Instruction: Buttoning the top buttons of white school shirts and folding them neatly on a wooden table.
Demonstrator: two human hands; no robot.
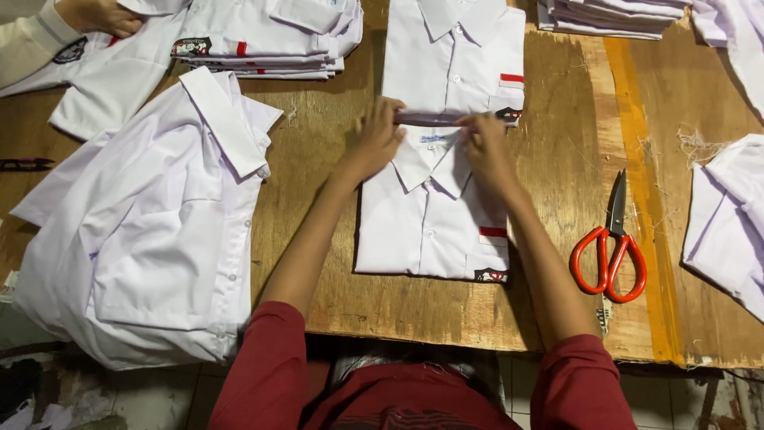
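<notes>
A folded white shirt with a red pocket stripe and a dark badge lies on the wooden table in front of me. My left hand and my right hand rest at its collar, each pinching an end of a thin flat strip held across the top of the collar. Just beyond it lies a second folded white shirt, collar away from me.
A loose heap of unfolded white shirts sits at my left. Folded stacks lie at the back. Red-handled scissors rest to the right, beside more white cloth. Another person's hand shows at top left.
</notes>
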